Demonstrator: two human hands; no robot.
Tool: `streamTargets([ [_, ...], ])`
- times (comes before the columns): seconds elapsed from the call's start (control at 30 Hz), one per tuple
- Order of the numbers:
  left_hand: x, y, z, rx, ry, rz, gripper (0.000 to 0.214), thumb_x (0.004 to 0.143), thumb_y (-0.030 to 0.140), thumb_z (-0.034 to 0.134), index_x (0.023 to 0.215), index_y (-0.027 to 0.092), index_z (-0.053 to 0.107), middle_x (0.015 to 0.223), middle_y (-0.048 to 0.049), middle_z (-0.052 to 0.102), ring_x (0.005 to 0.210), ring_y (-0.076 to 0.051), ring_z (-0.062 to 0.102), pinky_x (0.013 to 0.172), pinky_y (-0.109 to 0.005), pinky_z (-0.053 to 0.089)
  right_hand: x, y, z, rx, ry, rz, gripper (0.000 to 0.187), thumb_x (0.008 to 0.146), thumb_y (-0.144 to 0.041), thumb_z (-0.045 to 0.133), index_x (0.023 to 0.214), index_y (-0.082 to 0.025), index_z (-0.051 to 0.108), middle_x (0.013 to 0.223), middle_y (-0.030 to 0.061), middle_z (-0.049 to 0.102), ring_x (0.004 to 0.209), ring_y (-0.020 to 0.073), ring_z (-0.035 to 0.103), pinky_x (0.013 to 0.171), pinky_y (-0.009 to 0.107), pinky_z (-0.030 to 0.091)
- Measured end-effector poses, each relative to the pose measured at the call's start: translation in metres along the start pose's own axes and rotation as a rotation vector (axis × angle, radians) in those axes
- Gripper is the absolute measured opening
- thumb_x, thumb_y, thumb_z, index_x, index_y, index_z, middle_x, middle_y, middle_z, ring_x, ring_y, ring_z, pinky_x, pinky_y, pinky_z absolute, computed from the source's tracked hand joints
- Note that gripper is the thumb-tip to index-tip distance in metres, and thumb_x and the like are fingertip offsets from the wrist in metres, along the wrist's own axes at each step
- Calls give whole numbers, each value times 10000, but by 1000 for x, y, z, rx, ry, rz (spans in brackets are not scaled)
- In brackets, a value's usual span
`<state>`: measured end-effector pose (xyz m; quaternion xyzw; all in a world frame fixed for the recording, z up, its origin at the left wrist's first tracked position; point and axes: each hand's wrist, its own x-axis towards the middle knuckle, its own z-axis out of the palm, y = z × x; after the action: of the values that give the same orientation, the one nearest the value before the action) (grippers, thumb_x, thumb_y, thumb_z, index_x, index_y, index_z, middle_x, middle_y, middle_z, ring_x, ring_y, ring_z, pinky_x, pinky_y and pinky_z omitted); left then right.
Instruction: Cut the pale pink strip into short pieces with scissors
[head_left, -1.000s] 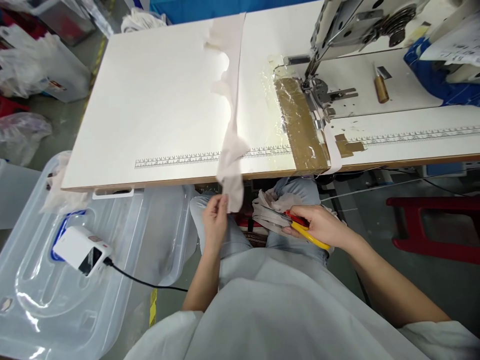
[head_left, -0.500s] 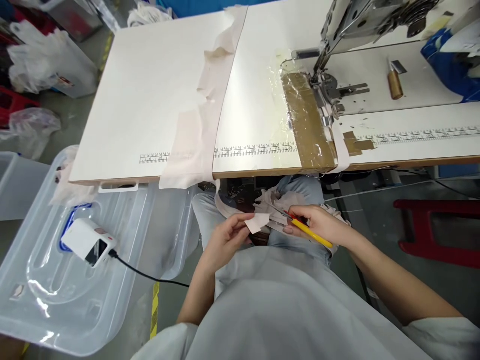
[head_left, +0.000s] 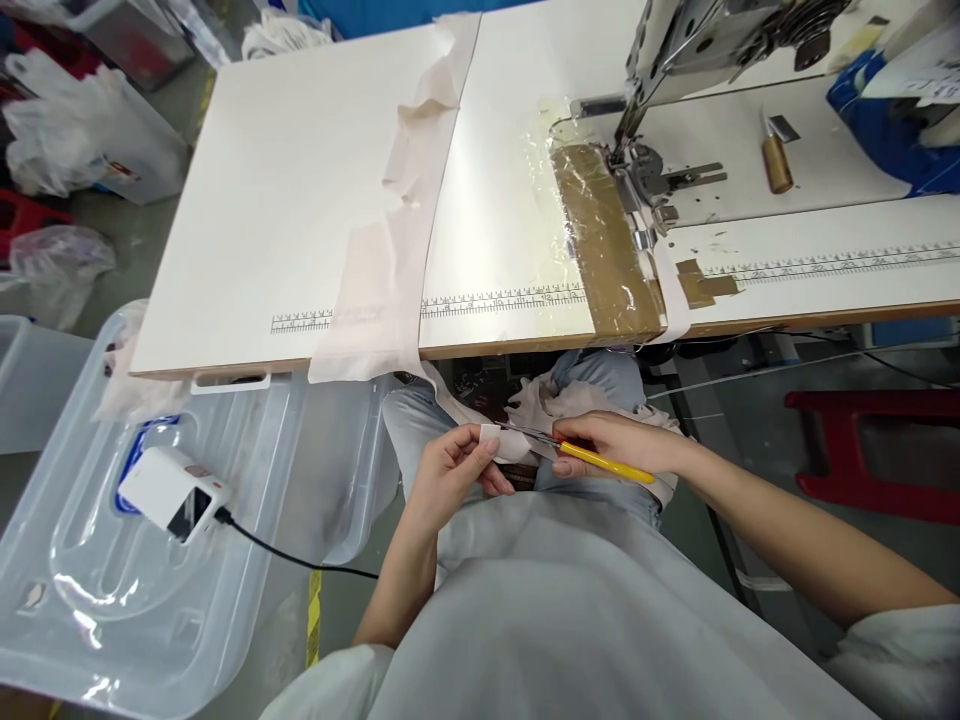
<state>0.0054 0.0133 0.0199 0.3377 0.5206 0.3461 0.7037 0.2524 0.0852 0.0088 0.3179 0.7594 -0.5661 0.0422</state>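
Over my lap, my left hand [head_left: 459,470] pinches the end of a pale pink fabric strip [head_left: 511,446] between thumb and fingers. My right hand [head_left: 609,446] is closed around yellow-handled scissors [head_left: 606,462], whose blades point left and lie across the fabric close to my left fingertips. Whether the blades are parted is too small to tell. More pale pink cloth [head_left: 544,398] is bunched on my lap behind the hands. A long fabric panel [head_left: 405,200] lies across the table and hangs over its front edge.
A sewing machine [head_left: 645,160] stands at the right of the white table [head_left: 247,180], with a wooden-handled tool [head_left: 776,163] beyond it. At left, a white device [head_left: 174,492] with a black cable rests on a clear plastic bin [head_left: 90,620]. A red stool [head_left: 877,450] is at right.
My right hand has brought the scissors left, so their blades now reach the fabric by my left fingers. My left hand has turned the strip's end slightly. The view has shifted a little.
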Motion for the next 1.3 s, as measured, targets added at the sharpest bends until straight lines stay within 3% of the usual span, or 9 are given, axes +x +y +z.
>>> streamTargets([
  [0.27, 1, -2, -3, -46, 1, -56, 462, 806, 591, 728, 867, 141, 646, 597, -58, 699, 557, -197, 694, 538, -240, 532, 7, -1, -7, -20, -102, 19, 655, 867, -828, 439, 704, -199, 356, 640, -40, 336, 579, 116, 308, 522, 247, 235],
  [0.5, 4, -9, -4, -68, 16, -34, 431, 820, 570, 724, 799, 151, 622, 592, -66, 704, 559, -194, 697, 531, -223, 520, 5, -10, -5, -293, 35, 71, 601, 886, -772, 390, 704, -200, 350, 609, -15, 391, 554, 140, 352, 539, 278, 201],
  [0.77, 3, -10, -5, -81, 2, -31, 418, 829, 547, 728, 840, 134, 662, 596, -69, 706, 559, -184, 696, 530, -210, 518, 4, -7, -1, -316, 99, 68, 578, 864, -721, 458, 653, -200, 326, 550, -23, 345, 513, 135, 322, 532, 281, 189],
  [0.97, 4, -13, -4, -81, -8, -35, 404, 816, 532, 742, 789, 145, 626, 578, -68, 701, 533, -182, 685, 516, -206, 503, 6, -18, -1, -465, 85, 93, 523, 886, -660, 560, 717, -199, 378, 659, 7, 520, 572, 155, 411, 554, 275, 185],
  [1.13, 3, -13, -4, -83, -21, -52, 406, 807, 523, 751, 740, 153, 597, 567, -68, 695, 522, -187, 682, 507, -213, 502, 10, -19, -2, -454, 93, 108, 491, 884, -576, 613, 691, -198, 367, 634, 10, 504, 562, 152, 408, 554, 273, 198],
  [1.3, 4, -11, -4, -88, -35, -56, 424, 826, 555, 722, 779, 152, 601, 581, -66, 697, 540, -185, 687, 538, -227, 525, 9, -7, 6, -296, 166, 45, 505, 874, -614, 572, 671, -200, 366, 577, -15, 414, 527, 137, 331, 546, 275, 201],
])
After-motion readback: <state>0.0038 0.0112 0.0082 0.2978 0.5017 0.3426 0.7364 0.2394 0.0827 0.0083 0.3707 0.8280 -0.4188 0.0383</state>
